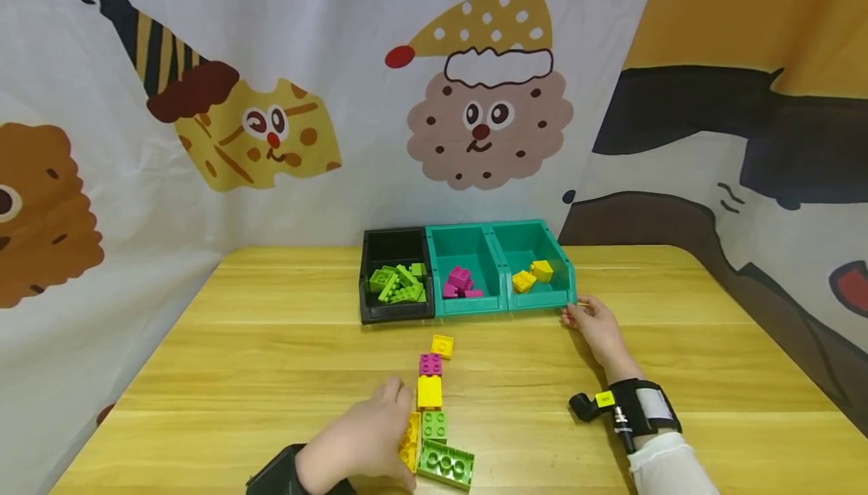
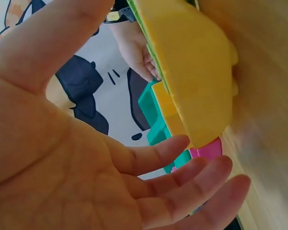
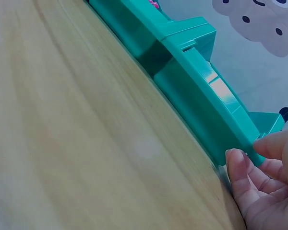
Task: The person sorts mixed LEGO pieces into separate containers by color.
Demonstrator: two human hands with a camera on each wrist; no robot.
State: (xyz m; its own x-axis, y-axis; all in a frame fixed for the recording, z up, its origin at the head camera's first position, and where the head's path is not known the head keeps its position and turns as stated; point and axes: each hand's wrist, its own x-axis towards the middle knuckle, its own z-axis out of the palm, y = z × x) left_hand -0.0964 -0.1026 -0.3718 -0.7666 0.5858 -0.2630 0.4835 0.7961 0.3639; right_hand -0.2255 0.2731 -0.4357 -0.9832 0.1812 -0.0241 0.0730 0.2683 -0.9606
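My left hand (image 1: 373, 435) is spread round a yellow brick (image 1: 411, 442), thumb near its close end and fingers by its far end. In the left wrist view that brick (image 2: 192, 72) looms large, the index fingertip close to it; contact is hard to tell. Beside it a green brick (image 1: 445, 465) lies tilted with its hollow underside up. Beyond runs a line of a smaller green brick (image 1: 435, 426), a yellow brick (image 1: 429, 392), a magenta brick (image 1: 430, 364) and another yellow brick (image 1: 442, 346). My right hand (image 1: 598, 331) pinches the front corner of the right teal bin (image 3: 201, 110).
Three joined bins stand at the table's back: a black bin (image 1: 396, 313) with green bricks, a teal bin (image 1: 471, 305) with magenta bricks, and the right teal one with yellow bricks (image 1: 540, 270). A printed curtain (image 1: 366, 103) hangs behind the wooden table (image 1: 285, 329).
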